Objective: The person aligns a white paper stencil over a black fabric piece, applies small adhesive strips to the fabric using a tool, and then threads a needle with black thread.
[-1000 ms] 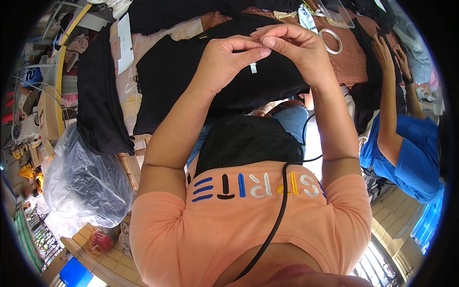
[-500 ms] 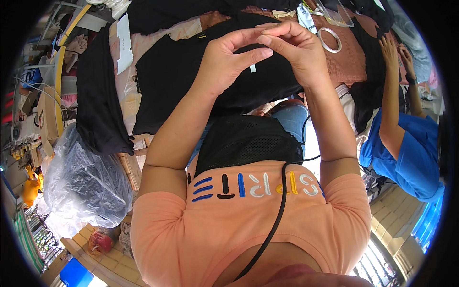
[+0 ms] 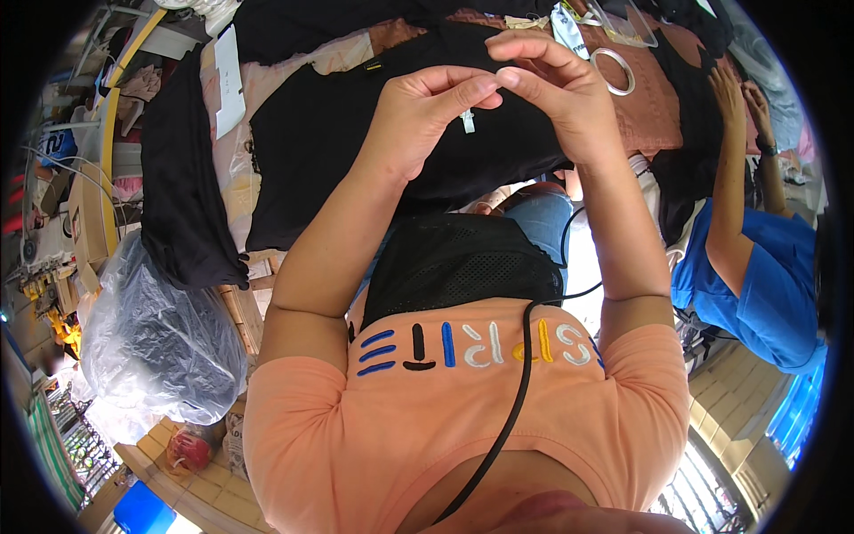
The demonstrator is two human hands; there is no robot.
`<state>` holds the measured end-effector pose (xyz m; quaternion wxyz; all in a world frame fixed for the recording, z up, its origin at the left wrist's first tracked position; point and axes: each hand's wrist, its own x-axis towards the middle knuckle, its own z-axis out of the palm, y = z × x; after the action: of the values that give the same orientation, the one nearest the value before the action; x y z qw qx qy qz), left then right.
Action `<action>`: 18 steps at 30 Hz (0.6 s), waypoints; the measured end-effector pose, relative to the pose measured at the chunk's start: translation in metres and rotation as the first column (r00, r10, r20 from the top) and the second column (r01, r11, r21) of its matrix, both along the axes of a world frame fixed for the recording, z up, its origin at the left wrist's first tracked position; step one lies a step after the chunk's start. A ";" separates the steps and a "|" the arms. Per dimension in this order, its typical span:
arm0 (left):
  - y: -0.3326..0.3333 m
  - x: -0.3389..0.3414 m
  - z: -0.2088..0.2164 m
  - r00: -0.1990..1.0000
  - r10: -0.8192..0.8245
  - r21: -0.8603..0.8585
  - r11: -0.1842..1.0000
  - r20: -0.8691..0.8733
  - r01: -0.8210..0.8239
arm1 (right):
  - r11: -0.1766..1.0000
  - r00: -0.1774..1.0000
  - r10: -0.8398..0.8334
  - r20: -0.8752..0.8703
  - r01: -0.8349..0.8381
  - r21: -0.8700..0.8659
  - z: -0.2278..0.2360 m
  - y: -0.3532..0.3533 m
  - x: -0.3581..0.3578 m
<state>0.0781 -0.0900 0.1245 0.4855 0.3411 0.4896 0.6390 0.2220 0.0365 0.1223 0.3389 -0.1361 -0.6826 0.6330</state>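
Observation:
Both hands are raised over a black garment [image 3: 329,151] spread in front of me. My left hand [image 3: 436,102] is closed in a pinch, thumb against the fingers; what it holds, if anything, is too small to make out. My right hand [image 3: 565,93] brings its thumb tip to those left fingertips, while its upper fingers curve forward, apart from the thumb. Just below the left fingertips shows a small white tag [image 3: 469,121]. A dark label with yellow marks [image 3: 372,65] lies at the garment's far edge.
At the right lie a white tape roll [image 3: 614,71] and a clear plastic box [image 3: 627,22]. A white card strip [image 3: 229,84] rests at the left by black cloth [image 3: 182,178]. A co-worker in a blue shirt [image 3: 756,276] works at the right. A plastic bag [image 3: 160,329] stands lower left.
My right fingers have lifted away from the left ones and spread from the thumb. The left hand's thumb and fingers have closed together. The white tag shows more fully.

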 end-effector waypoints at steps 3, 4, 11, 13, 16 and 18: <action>-0.003 0.003 0.005 0.998 0.036 0.027 0.999 -0.045 -0.034 | 0.998 0.998 0.060 -0.027 -0.060 -0.016 0.010 0.011 0.005; -0.003 0.004 0.005 0.998 0.046 0.051 0.998 -0.049 -0.044 | 0.996 0.997 0.075 -0.021 -0.076 -0.056 0.010 0.017 0.012; -0.005 0.010 0.006 0.995 0.090 0.094 0.992 -0.047 -0.086 | 0.997 0.996 0.082 0.045 -0.083 0.004 0.023 0.019 0.031; -0.005 0.011 0.008 0.998 0.058 0.073 0.996 -0.013 -0.057 | 0.998 0.999 0.047 0.001 -0.047 0.039 0.022 0.008 0.026; -0.006 0.010 0.009 1.000 -0.013 0.039 0.999 0.022 0.012 | 0.983 1.000 0.030 -0.008 -0.028 0.183 0.022 0.002 0.020; -0.007 0.009 0.009 0.997 -0.065 0.023 0.998 0.030 0.064 | 0.973 1.000 0.012 0.014 -0.015 0.228 0.026 0.000 0.017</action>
<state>0.0873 -0.0965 0.1330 0.5096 0.3520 0.4636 0.6336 0.2391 0.0364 0.1478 0.3436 -0.0956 -0.7540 0.5516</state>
